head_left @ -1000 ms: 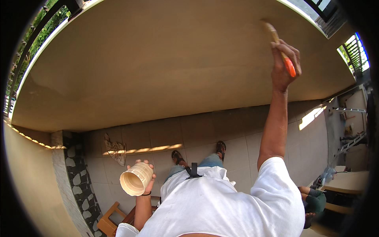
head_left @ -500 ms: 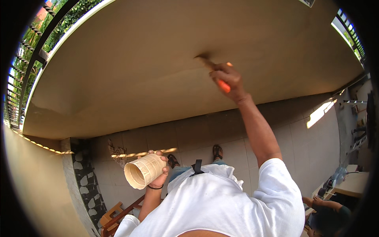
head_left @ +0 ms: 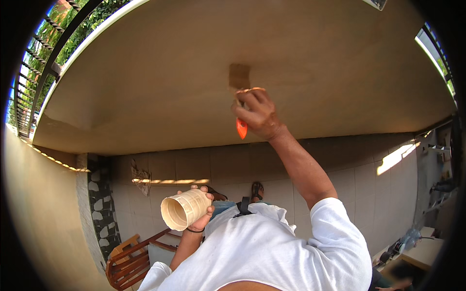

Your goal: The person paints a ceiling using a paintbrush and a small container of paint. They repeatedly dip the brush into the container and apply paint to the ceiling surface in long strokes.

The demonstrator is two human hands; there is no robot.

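Note:
In my right hand (head_left: 259, 112) is a paintbrush (head_left: 239, 76) with an orange handle end, and my fingers are closed round it. Its wide, flat bristles lie against the beige-brown wall (head_left: 145, 92) in front of me. Down at the left, near my waist, my left hand (head_left: 202, 222) is wrapped round a cream plastic tub (head_left: 196, 203). The tub is tilted, with its round mouth facing left and toward me; pale smears coat the inside, but its depth is in shadow.
A brown slatted wooden chair (head_left: 127, 264) stands behind my left arm. A crumpled cloth (head_left: 141, 177) lies on the tiled floor (head_left: 340, 186). A table (head_left: 424, 252) with assorted items is at the lower right, where part of another person shows. Black railings (head_left: 24, 104) edge the far left.
My right hand has moved left and down along the wall, and the brush has turned from slanting to nearly upright. In the picture, the tub sits slightly further right.

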